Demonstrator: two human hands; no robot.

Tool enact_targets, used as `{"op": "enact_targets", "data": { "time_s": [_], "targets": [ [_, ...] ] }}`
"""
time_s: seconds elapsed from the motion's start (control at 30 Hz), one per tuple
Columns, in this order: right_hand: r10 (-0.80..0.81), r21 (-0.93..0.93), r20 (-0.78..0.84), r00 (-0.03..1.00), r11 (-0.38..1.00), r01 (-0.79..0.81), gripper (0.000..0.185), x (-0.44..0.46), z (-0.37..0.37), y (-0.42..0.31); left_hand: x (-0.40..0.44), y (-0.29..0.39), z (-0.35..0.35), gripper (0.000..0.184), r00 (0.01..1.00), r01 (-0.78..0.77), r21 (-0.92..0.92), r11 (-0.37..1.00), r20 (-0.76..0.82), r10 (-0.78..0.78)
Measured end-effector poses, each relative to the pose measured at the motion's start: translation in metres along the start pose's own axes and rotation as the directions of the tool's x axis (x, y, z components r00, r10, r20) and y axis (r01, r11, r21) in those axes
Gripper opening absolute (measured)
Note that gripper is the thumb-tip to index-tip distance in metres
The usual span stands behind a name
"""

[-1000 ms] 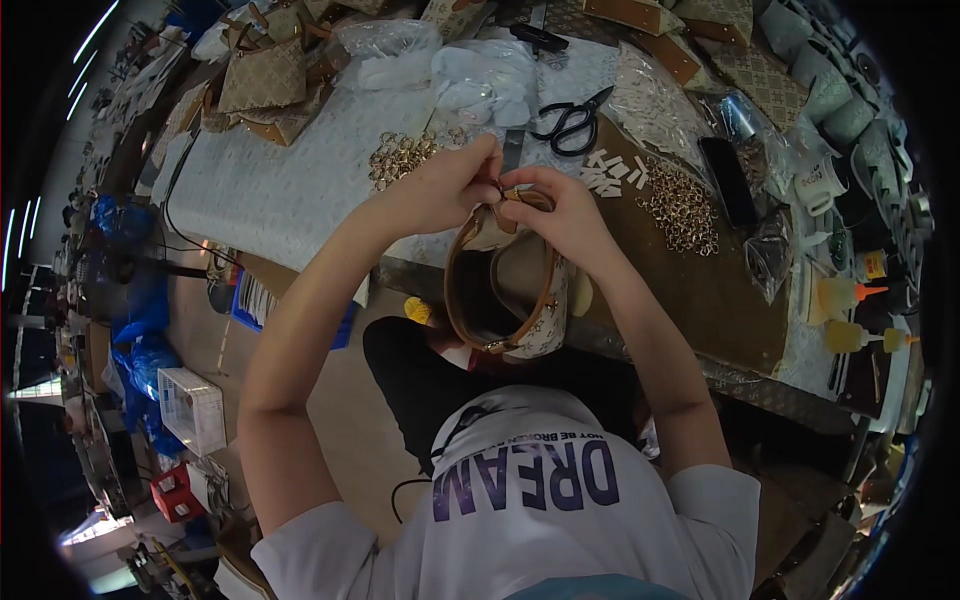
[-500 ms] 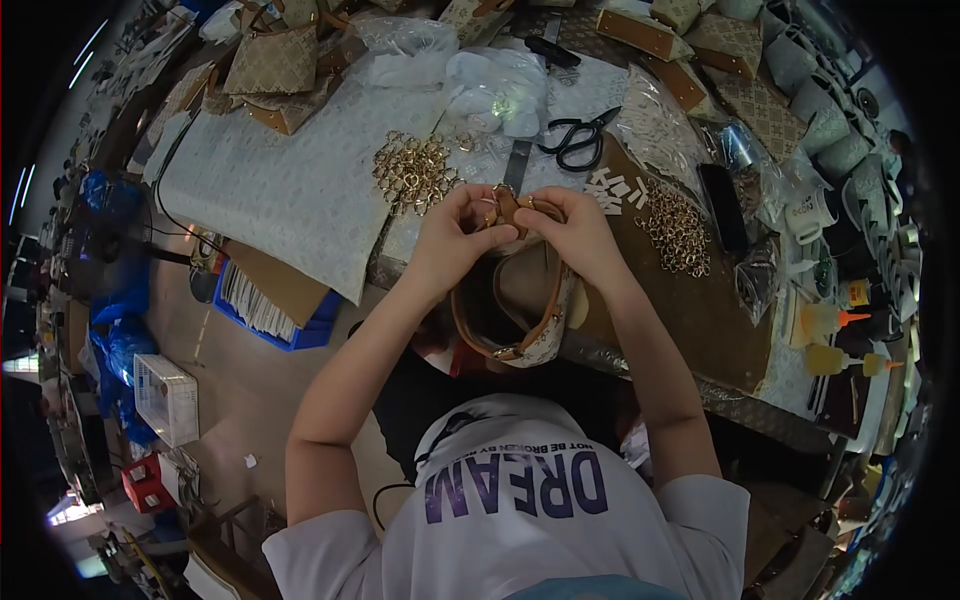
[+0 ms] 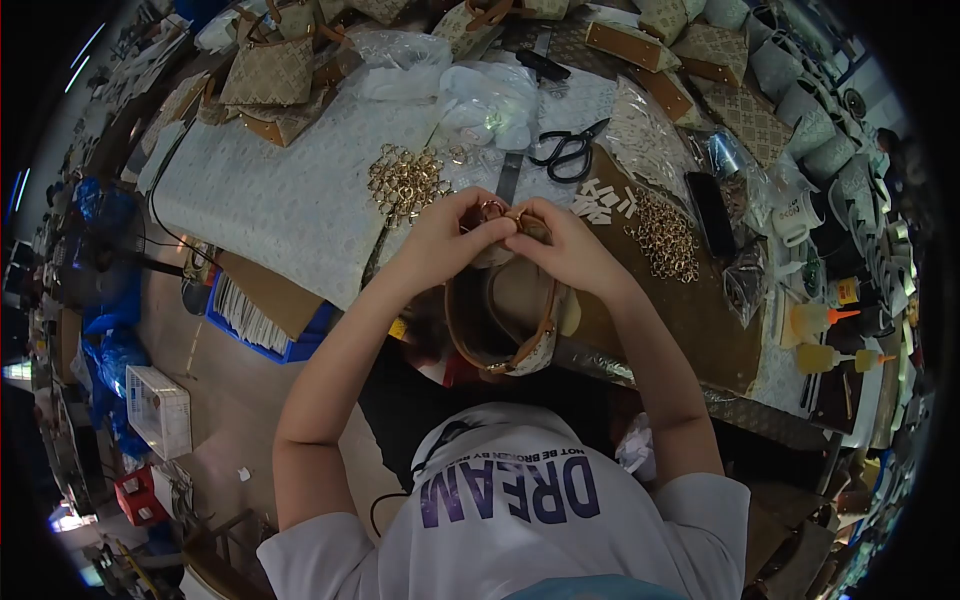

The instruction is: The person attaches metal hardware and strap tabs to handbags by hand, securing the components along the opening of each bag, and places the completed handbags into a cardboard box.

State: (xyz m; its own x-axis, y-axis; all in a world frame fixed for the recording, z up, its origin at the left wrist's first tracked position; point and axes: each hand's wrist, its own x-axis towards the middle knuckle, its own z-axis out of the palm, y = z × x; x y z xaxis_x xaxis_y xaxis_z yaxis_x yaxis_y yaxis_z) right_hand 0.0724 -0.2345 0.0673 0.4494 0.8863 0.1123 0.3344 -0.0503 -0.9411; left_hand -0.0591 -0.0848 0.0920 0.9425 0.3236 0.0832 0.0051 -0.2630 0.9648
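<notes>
Blue box: We see the blue box (image 3: 306,341) low on the left, full of flat things, with a brown board over part of it.
Ring pile: We see a pile of gold rings (image 3: 408,183) on the table, just past the left hand.
Left hand: Our left hand (image 3: 448,240) has its thumb and first finger pinched by a small gold ring (image 3: 491,210). The other fingers curl in.
Bag: The bag (image 3: 503,318) is under our hands, mouth up, by the front edge of the table. We cannot tell if it touches the table.
Right hand: Our right hand (image 3: 568,246) pinches at the far top edge of the bag, close by the left thumb. We cannot tell just which part is in there.
Work now: We think we are fixing the ring to the bag's top edge. The next move seems to call for a tight pinch and a still bag.
Scissors: The black scissors (image 3: 584,141) lie past the right hand.
White strips: We see white strips (image 3: 603,206) just beside a heap of gold clips (image 3: 668,242).
Phone: A black phone (image 3: 710,215) lies right of the clips.
</notes>
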Motion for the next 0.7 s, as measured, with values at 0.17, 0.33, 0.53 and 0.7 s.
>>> {"op": "enact_targets", "data": {
  "time_s": [0.17, 0.33, 0.53, 0.7],
  "targets": [
    [0.122, -0.238, 0.059, 0.991, 0.965, -0.105, 0.043, 0.004, -0.009, -0.023, 0.009, 0.026, -0.006, 0.024, 0.993, -0.008, 0.408, 0.913, 0.111, -0.041],
    [0.092, -0.15, 0.041, 0.995, 0.985, -0.084, 0.027, 0.002, -0.004, -0.022, 0.007, 0.027, -0.005, 0.02, 0.994, 0.08, 0.359, 0.93, 0.043, -0.102],
    [-0.177, -0.182, -0.159, 0.971, 0.972, 0.147, 0.019, -0.01, 0.009, -0.009, -0.008, 0.015, 0.009, 0.019, 0.873, -0.418, 0.577, 0.701, 0.044, 0.485],
    [-0.635, -0.561, -0.104, 0.766, 0.673, 0.481, 0.029, -0.045, -0.021, -0.084, 0.037, 0.04, -0.083, 0.01, 0.922, -0.385, 0.165, 0.908, 0.109, 0.371]
  ]
}}
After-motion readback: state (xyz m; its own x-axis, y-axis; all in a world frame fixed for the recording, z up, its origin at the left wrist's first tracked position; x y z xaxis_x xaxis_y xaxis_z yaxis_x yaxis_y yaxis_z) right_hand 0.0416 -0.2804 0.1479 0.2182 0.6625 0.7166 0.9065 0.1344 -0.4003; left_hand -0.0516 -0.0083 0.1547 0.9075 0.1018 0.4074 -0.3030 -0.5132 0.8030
